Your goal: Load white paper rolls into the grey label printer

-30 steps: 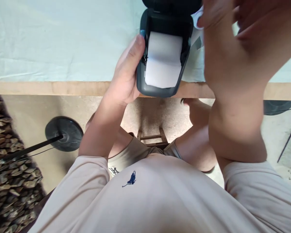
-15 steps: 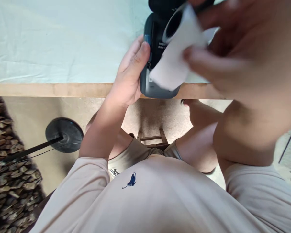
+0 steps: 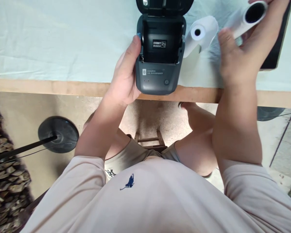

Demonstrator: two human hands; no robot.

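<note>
Watching from afar through the head camera, I see my left hand point(image 3: 127, 71) gripping a dark grey, rounded plastic device point(image 3: 157, 84) by its side, thumb along the rim; it sits at the near edge of the table, its lower end overlapping the bare wooden edge strip point(image 3: 62, 87), and I can't tell whether it rests there or is held just above. Its glossy black hinged lid point(image 3: 164, 6) stands open at the far end, partly out of frame, and the bay below shows a printed label. My right hand point(image 3: 244, 53) is closed around a white paper roll with a wide dark core point(image 3: 241, 24), tilted, its far fingers mostly hidden. Between device and right hand, a smaller white paper roll with a narrow core point(image 3: 193, 32) lies in the way, its loose tail spread on the pale blue-green cloth point(image 3: 62, 38). Beyond the right wrist I get only part of a black flat panel with a pale border point(image 3: 274, 58). Below left, a round black base with a pole point(image 3: 62, 136) stands near stacked split firewood point(image 3: 4, 194)
</note>
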